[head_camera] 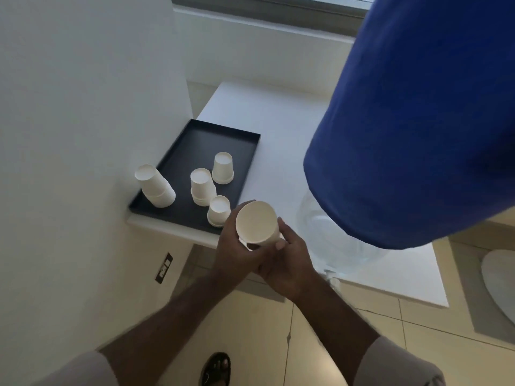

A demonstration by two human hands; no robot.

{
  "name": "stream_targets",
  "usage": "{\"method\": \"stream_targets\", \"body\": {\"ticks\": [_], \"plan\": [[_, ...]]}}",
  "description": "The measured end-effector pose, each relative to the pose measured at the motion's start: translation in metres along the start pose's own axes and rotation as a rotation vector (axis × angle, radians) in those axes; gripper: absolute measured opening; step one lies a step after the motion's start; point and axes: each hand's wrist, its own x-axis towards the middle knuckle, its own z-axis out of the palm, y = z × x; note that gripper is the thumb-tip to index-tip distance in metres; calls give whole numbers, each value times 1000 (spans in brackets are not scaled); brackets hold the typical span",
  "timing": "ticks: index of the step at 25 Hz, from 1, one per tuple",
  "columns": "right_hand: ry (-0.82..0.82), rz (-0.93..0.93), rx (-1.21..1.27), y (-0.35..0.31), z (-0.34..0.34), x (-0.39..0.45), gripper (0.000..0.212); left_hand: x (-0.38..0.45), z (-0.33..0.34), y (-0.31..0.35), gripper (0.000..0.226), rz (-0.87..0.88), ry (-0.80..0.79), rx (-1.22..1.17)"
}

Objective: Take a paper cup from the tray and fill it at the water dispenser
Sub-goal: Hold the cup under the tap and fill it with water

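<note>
Paper cups (201, 186) stand upside down on a black tray (178, 162) at left of the white table (278, 129). Centre, left hand (237, 252) and right hand (287, 263) clamp one cup (257, 222), mouth up, just off the table's near edge. At right, the blue-covered water dispenser (412, 121); keeping the cup level and held lightly under its tap (333, 280) should avoid crushing.

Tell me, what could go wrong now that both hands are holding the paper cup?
The paper cup is thin, so the left hand and right hand might crush it if they squeeze. The upside-down cup near the black tray's front edge sits right beside the left hand and could get knocked off. The dispenser tap is mostly hidden under the blue bottle, so water may miss.
</note>
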Motion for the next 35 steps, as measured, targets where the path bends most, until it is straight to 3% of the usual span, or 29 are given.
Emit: {"method": "stream_targets", "body": {"ticks": [3, 5, 9, 12, 15, 18, 21, 27, 35], "plan": [[31, 0, -175, 4, -15, -20, 54, -18, 25, 20, 78, -26, 48, -35], [158, -52, -357, 1, -30, -36, 56, -28, 35, 19, 75, -24, 42, -2], [592, -433, -927, -7, -79, -73, 20, -43, 41, -21, 69, 79, 89, 231], [739, -589, -1352, -17, -121, -96, 13, -62, 56, -71, 71, -19, 85, 244], [745, -552, -1657, -20, -152, -104, 19, -79, 81, -115, 71, -120, 61, 290], [613, -456, -1947, -15, -169, -96, 39, -85, 109, -143, 74, -190, -15, 375], [561, -474, -2142, -13, -175, -83, 33, -86, 138, -163, 77, -289, -95, 409], [459, -517, -2341, -20, -178, -78, 14, -72, 184, -180, 59, -363, -192, 452], [596, -295, -2063, -47, -159, -70, 22, -69, 195, -182, 72, -336, -173, 330]]}}
